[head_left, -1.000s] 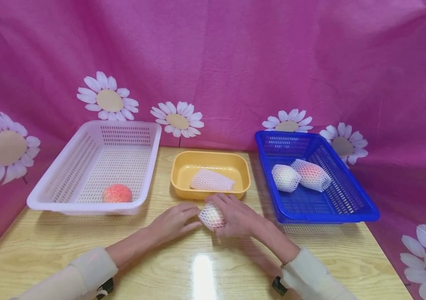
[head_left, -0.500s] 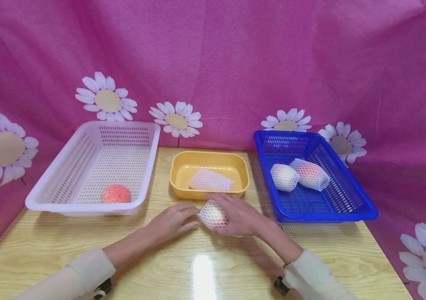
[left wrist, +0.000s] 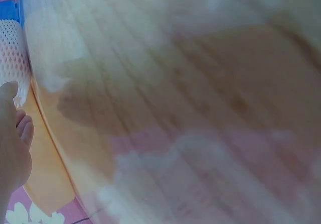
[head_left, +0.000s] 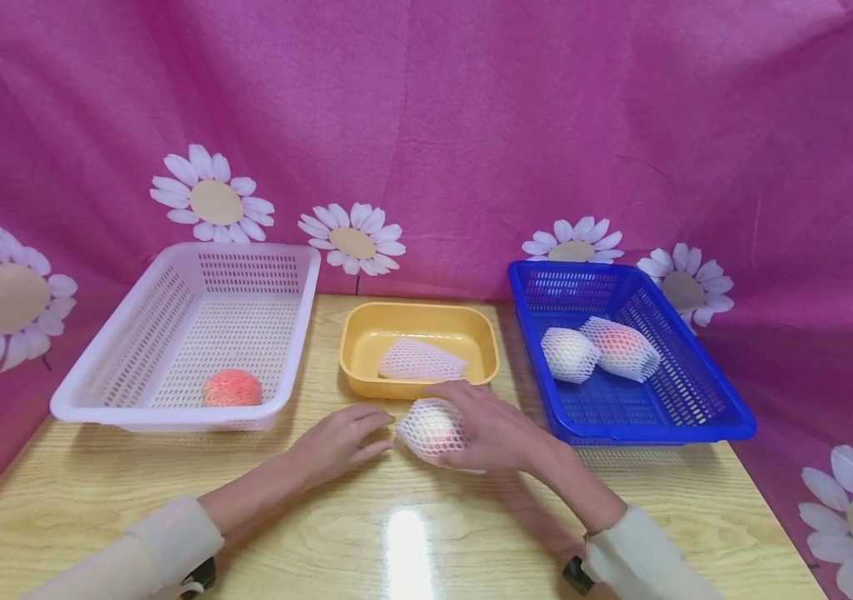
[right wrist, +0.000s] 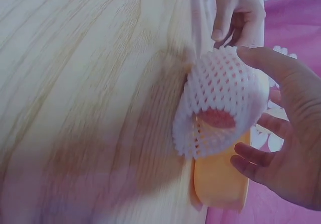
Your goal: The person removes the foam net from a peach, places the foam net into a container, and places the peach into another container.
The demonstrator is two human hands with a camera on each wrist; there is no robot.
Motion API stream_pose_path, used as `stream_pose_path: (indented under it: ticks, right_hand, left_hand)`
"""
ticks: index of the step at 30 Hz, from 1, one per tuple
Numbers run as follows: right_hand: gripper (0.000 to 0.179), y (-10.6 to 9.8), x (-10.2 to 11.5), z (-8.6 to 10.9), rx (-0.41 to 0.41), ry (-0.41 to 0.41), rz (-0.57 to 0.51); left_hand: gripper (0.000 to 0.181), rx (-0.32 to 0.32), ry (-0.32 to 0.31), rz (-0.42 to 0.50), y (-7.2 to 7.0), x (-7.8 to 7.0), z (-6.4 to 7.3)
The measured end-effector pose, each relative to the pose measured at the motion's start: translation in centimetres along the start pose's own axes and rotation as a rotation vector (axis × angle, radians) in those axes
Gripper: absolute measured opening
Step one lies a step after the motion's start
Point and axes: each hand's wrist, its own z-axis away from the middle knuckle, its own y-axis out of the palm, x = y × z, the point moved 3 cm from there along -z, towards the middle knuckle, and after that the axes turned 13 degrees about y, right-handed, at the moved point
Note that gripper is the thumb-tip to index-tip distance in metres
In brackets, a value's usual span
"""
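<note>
A peach in a white foam net sleeve (head_left: 432, 429) lies on the table just in front of the yellow tub. My right hand (head_left: 492, 429) grips it from the right, thumb on the near side and fingers over the far side. In the right wrist view, reddish fruit shows through the sleeve's open end (right wrist: 215, 118). My left hand (head_left: 340, 442) is just left of the sleeve, its fingers loosely bent and holding nothing. At the edge of the left wrist view, part of that hand (left wrist: 15, 148) shows near the net.
The yellow tub (head_left: 366, 387) holds a flat foam net (head_left: 421, 360). At left, a white basket (head_left: 89, 408) has one bare peach (head_left: 232, 388) in it. The blue basket (head_left: 659, 433) at right holds two netted fruits (head_left: 571, 356). A pink flowered cloth (head_left: 456, 150) hangs behind.
My right hand has shifted slightly right along the netted peach, and more of the sleeve shows. The left hand has drawn back a little to the left.
</note>
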Motion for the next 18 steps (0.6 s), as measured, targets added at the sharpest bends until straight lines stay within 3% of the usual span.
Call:
stream_pose_path:
  ticks: [12, 18]
  right_hand:
    - [0.081, -0.6, -2.0, 2.0, -0.03, 0.054, -0.063]
    - [0.091, -0.5, -3.0, 3.0, -0.023, 0.08, -0.095]
  left_hand:
    - [0.036, -0.014, -0.049, -0.003, -1.2, 0.5, 1.2]
    - [0.034, 0.009, -0.088, -0.01, -1.4, 0.5, 2.2]
